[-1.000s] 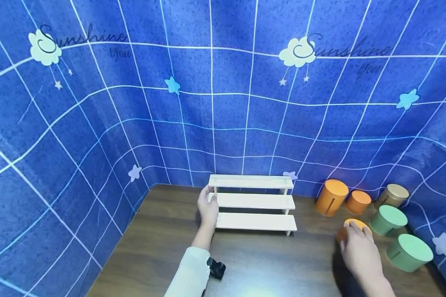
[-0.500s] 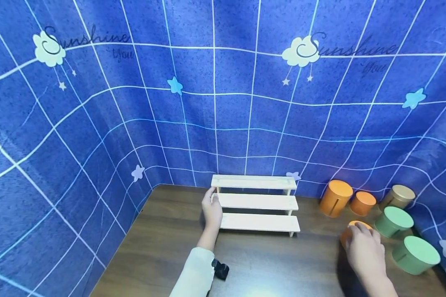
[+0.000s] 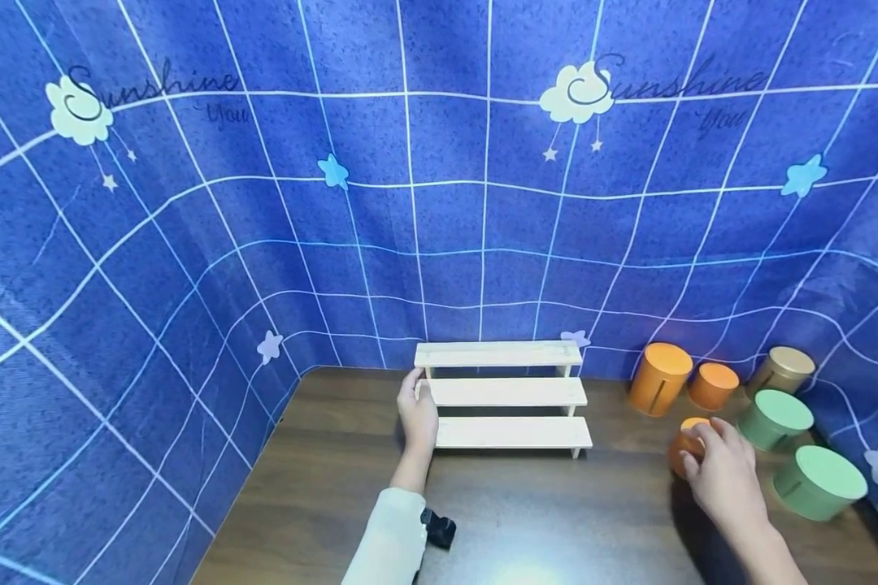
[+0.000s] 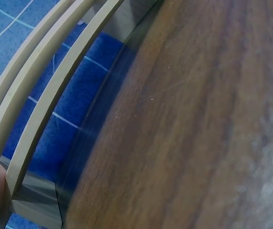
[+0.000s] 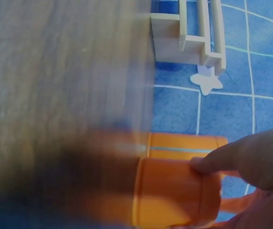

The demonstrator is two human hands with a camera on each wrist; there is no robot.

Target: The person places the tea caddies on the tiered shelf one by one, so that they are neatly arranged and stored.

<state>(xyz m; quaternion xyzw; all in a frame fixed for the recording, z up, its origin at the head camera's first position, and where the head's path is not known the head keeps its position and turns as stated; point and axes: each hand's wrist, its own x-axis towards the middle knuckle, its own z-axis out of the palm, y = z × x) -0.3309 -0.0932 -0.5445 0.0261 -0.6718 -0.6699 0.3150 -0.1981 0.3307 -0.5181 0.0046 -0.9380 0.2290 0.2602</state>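
A three-tier pale wooden display stand [image 3: 508,433] is at the back of the brown table. My left hand [image 3: 418,414] grips its left end, with the thumb along the side near the middle tier. In the left wrist view, part of the hand shows beside the stand's curved-looking slats [image 4: 55,95]. At the right, my right hand [image 3: 728,475] holds a short orange canister [image 3: 679,455] by its upper right side. The right wrist view shows the thumb on the canister [image 5: 170,191] and fingers behind it; its far side is hidden.
Behind the held canister are a taller orange canister [image 3: 660,379], a small orange one [image 3: 714,386] and a gold one [image 3: 780,371]. Two green canisters [image 3: 775,420] [image 3: 819,483] flank the right hand. A blue grid-patterned curtain [image 3: 454,203] rises behind the table [image 3: 322,471].
My right hand has shifted from over the orange canister's top toward its right side, so more of the canister shows. The left hand stays on the stand; the head view has moved slightly.
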